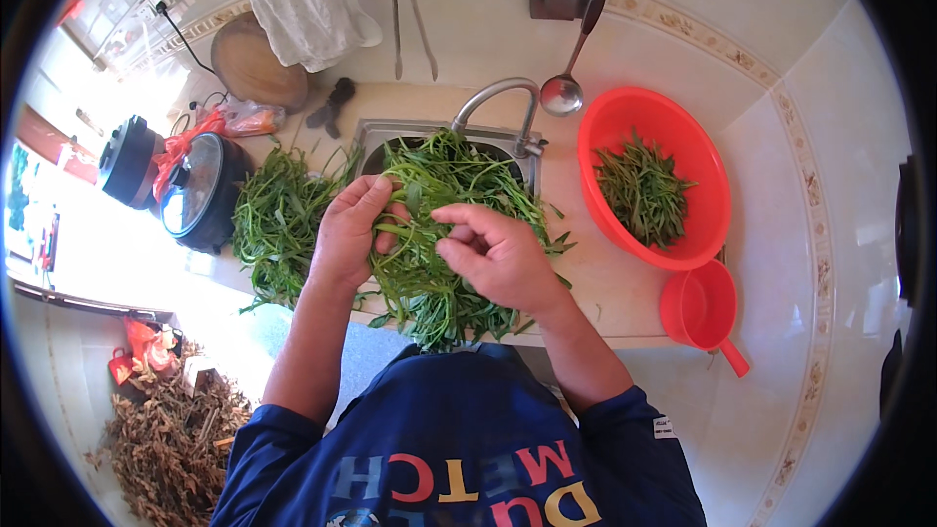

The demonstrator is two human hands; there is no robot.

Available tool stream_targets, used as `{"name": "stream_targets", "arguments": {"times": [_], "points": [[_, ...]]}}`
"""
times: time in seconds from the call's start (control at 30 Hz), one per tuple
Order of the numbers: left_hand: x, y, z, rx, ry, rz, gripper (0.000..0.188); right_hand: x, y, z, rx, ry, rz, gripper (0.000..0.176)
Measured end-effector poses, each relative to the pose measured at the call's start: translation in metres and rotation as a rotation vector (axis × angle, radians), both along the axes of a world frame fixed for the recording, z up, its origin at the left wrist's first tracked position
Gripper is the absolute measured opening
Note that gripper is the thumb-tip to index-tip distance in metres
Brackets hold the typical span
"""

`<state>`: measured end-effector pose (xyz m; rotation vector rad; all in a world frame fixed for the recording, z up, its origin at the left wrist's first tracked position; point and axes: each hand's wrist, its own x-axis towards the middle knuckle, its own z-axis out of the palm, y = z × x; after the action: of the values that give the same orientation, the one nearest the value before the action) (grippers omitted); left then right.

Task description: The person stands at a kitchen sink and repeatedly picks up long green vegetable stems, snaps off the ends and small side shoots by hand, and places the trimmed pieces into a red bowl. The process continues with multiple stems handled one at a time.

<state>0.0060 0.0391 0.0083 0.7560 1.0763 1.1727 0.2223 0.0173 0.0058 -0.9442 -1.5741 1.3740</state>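
My left hand [359,230] is closed around a bunch of green leafy stems [410,197], which look like water spinach, its thumb on top. Just to the right, my right hand [501,252] has thumb and index finger apart with no stem visible between them; its other fingers curl inward. Beneath both hands a large heap of the same greens [468,300] spreads over the sink [370,133] and past the counter's front edge. A second pile of greens [282,216] lies left of my left hand. Shorter pieces [644,194] rest inside a red plastic basin [692,135] on the right.
A curved metal faucet [498,88] rises behind the sink. A ladle [567,88], tongs [410,22] and a white cloth [311,11] hang above. A lidded black pot [201,190] stands left. A red dipper [699,307] sits at the front right. Dry plants [172,439] cover the floor at lower left.
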Motion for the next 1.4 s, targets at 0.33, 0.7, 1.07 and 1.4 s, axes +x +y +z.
{"name": "stream_targets", "arguments": {"times": [0.33, 0.7, 1.07, 1.4], "points": [[0.011, -0.006, -0.004, 0.072, 0.301, 0.020, 0.021, -0.017, -0.009, 0.013, 0.398, -0.090, -0.207, 0.026], [0.034, -0.017, -0.017, 0.084, 0.398, 0.014, 0.021, -0.029, 0.004, -0.016, 0.711, -0.637, -0.226, 0.008], [0.020, -0.018, -0.020, 0.053, 0.410, -0.024, 0.018, 0.010, 0.012, -0.011, 0.148, 0.093, -0.327, 0.006], [-0.053, -0.020, 0.016, 0.171, 0.093, 0.090, 0.022, 0.205, 0.061, 0.025, 0.402, -0.291, -1.053, 0.015]]}}
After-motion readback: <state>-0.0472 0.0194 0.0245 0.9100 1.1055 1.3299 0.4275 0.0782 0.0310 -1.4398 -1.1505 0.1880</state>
